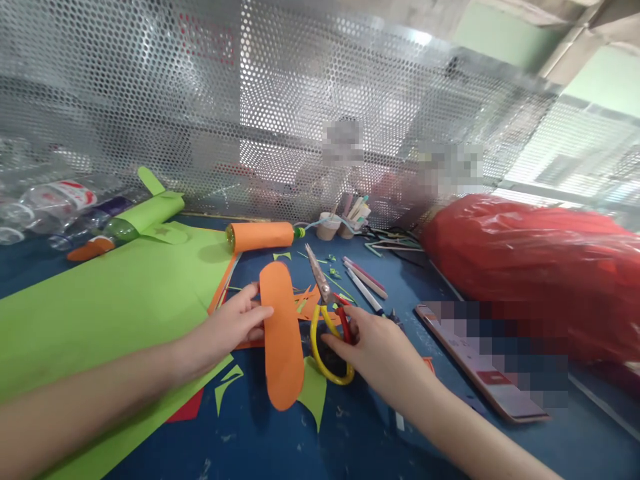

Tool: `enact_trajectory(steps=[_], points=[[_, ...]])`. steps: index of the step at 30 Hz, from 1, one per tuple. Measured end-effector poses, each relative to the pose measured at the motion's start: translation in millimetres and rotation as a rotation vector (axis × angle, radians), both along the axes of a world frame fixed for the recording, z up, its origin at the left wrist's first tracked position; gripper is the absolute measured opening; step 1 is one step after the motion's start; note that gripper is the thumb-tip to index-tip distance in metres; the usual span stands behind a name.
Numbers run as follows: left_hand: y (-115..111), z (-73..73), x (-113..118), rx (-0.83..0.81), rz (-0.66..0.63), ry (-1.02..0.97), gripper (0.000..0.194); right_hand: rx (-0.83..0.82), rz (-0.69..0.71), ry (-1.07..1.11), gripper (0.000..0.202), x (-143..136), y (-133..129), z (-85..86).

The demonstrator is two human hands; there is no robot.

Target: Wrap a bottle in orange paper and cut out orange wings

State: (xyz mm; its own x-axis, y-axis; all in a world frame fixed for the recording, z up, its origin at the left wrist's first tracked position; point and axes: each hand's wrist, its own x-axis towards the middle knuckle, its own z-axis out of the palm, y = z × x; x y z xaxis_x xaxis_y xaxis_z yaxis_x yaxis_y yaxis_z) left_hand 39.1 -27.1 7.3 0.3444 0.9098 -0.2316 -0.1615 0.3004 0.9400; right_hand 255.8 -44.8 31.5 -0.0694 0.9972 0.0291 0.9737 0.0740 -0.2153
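Note:
My left hand [240,319] pinches the left edge of a long orange paper strip [284,360] with rounded ends, thumb on its face. In my right hand [367,340] is a pair of scissors [324,283] with one yellow and one red handle. My fingers are at the handles, and the blades point away from me, close together. The scissors stay apart from the orange strip, to its right. Below them lies a green paper scrap [315,393], partly behind the strip. Orange paper offcuts [307,300] lie between the strip and the scissors.
Large green paper [125,300] covers the left side. An orange-wrapped bottle [264,237] and a green-wrapped bottle [155,215] lie behind. Markers [365,280], small cups [329,227], a phone [475,360] and a red plastic bag [530,267] are beyond or right. Perforated metal [200,100] rises behind.

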Motion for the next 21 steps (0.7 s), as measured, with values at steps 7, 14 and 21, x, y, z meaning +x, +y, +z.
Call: enact_trajectory(steps=[7, 14, 21], points=[[5, -11.6, -1, 0.023, -0.046, -0.02, 0.039, 0.014, 0.017, -0.057, 0.029, 2, 3, -5.6], [0, -3.4, 2, 0.028, 0.004, 0.018, 0.03, 0.13, 0.171, -0.127, 0.025, 2, -3, -3.0], [-1, -5.9, 1, 0.073, -0.028, -0.055, 0.024, 0.096, 0.525, 0.321, 0.042, -10, -24, -2.2]])
